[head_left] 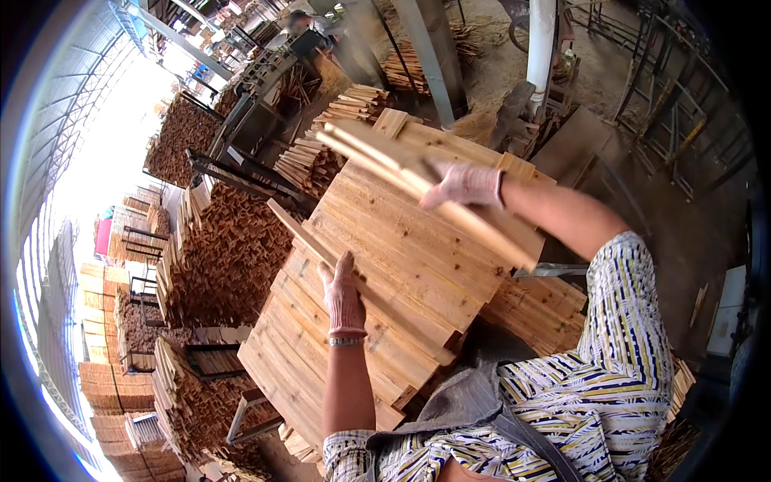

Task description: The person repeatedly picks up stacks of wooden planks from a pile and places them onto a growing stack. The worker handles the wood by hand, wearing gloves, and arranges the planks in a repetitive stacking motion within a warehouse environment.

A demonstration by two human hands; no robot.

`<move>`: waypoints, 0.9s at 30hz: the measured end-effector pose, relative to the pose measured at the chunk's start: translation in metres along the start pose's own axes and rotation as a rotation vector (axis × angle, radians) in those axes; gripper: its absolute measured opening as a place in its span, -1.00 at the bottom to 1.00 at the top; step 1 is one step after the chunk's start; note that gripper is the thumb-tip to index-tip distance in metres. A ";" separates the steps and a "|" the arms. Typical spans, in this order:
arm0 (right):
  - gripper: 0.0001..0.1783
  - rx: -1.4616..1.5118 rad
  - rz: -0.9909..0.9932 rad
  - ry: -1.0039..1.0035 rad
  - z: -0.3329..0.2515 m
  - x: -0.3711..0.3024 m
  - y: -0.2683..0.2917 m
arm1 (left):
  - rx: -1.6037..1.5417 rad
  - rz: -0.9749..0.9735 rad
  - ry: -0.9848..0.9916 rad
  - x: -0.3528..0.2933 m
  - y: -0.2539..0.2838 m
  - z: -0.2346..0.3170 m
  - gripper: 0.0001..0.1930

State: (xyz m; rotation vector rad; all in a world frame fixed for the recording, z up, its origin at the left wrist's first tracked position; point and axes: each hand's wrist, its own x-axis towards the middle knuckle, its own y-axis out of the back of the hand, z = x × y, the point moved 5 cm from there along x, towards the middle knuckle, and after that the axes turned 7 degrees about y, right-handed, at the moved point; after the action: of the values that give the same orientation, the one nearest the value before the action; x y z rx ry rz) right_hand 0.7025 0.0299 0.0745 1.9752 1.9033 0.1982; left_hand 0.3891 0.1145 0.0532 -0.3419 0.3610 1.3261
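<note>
My right hand (467, 184), in a pale glove, grips a pair of narrow wooden boards (373, 153) above the far right of a stack of boards. These boards are smeared by motion. My left hand (345, 301), also gloved, has its thumb and fingers on a thin wooden slat (299, 231). This slat slants across the stack, and its far left end sticks out past the edge. Beneath both hands, the wide stack (385, 221) shows planks laid side by side, with knots in the wood. My fingers partly hide the slat.
Big bundles of cut wood (233, 253) stand along the left, some on dark metal racks. More wood strips (317, 157) lie beyond the stack. A grey post (431, 60) and a white pipe (542, 44) rise at the back. Metal frames (662, 96) stand far right.
</note>
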 end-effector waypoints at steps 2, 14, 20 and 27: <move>0.26 -0.357 0.085 -0.213 0.008 0.003 0.041 | 0.323 0.134 -0.024 -0.005 0.017 0.000 0.12; 0.06 -0.661 0.131 -0.377 0.026 0.022 0.069 | 1.487 0.576 -0.044 -0.015 0.021 -0.044 0.07; -0.16 -0.741 0.202 -0.224 0.098 0.064 0.090 | 1.471 0.621 -0.081 -0.011 0.013 -0.046 -0.01; -0.14 -0.701 0.322 -0.003 0.053 0.061 0.004 | 1.285 0.587 -0.080 -0.051 0.112 -0.031 -0.13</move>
State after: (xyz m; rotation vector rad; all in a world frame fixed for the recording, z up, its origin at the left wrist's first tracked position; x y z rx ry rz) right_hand 0.7297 0.0804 0.0172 1.7438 1.2431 0.8231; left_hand 0.2674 0.0796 0.0436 0.9527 1.2025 1.3847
